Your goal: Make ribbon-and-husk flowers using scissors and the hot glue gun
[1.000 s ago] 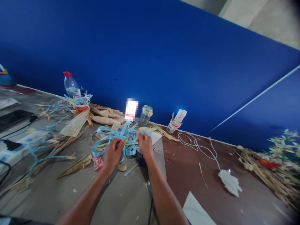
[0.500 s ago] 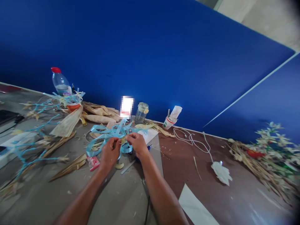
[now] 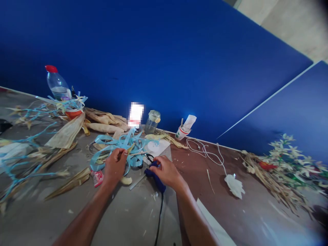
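My left hand (image 3: pixel 115 164) is closed in a pinch on a small yellowish husk strip (image 3: pixel 131 149), which sticks up past the fingertips. Beside it my right hand (image 3: pixel 166 171) has its fingers curved and apart at a dark blue glue gun (image 3: pixel 156 180), overlapping its upper part. The gun lies on the table with its black cord trailing toward me. A translucent glue stick (image 3: pixel 137 182) lies left of the gun. Loops of light blue ribbon (image 3: pixel 102 140) heap up just beyond both hands. Black-handled scissors (image 3: pixel 149 157) show partly between the ribbon and my right hand.
Dried husks (image 3: pixel 105 119) lie along the blue partition. A bottle (image 3: pixel 56 83), a jar (image 3: pixel 153 122) and a white cup (image 3: pixel 182 133) stand at the back. Blue wrapped stems (image 3: pixel 30 138) spread left. A white cable (image 3: pixel 208 153) and white flowers (image 3: pixel 288 152) are right.
My hands have parted: the right let go at the pinch point and moved right and down to the glue gun. My left hand keeps the husk strip. The view has shifted slightly right.
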`<state>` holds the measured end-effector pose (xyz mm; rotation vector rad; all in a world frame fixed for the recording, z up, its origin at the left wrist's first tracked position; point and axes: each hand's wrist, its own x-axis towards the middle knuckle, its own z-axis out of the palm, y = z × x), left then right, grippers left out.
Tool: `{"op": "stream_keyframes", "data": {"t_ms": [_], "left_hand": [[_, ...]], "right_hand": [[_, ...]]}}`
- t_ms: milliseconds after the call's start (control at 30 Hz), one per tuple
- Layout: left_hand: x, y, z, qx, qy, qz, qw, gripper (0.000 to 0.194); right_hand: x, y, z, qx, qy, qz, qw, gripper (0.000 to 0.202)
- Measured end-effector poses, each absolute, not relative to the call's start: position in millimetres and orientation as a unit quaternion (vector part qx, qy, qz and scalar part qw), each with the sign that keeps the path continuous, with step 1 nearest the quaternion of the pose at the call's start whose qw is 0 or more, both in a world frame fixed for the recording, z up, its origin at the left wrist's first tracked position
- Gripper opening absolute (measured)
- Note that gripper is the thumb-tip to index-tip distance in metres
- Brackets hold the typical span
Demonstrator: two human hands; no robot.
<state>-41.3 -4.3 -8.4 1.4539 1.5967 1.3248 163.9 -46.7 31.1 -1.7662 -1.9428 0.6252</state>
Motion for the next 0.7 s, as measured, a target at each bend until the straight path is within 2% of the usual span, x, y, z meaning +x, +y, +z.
{"op": "stream_keyframes", "data": {"t_ms": [100, 267, 433, 567, 700], "left_hand": [[-42, -3, -11, 0.55, 0.591, 0.503, 0.309, 0.024], [-40, -2, -14, 0.556, 0.587, 0.495, 0.317, 0.024], [-37, -6, -7, 0.565, 0.578, 0.493, 0.322, 0.026], [-35, -9, -4, 0.561, 0.578, 0.492, 0.331, 0.025], [-36, -9, -4, 0.567, 0.581, 0.484, 0.328, 0.025]], "right_hand": [[159, -63, 24, -0.596, -0.771, 0.173, 0.142, 0.046], [156, -70, 22, -0.524, -0.844, 0.111, 0.021, 0.027], [162, -65, 29, -0.559, -0.825, 0.054, -0.053, 0.032], [152, -53, 35, -0.605, -0.792, 0.032, -0.076, 0.029], [130, -34, 32, -0.631, -0.775, 0.007, -0.034, 0.027]]}}
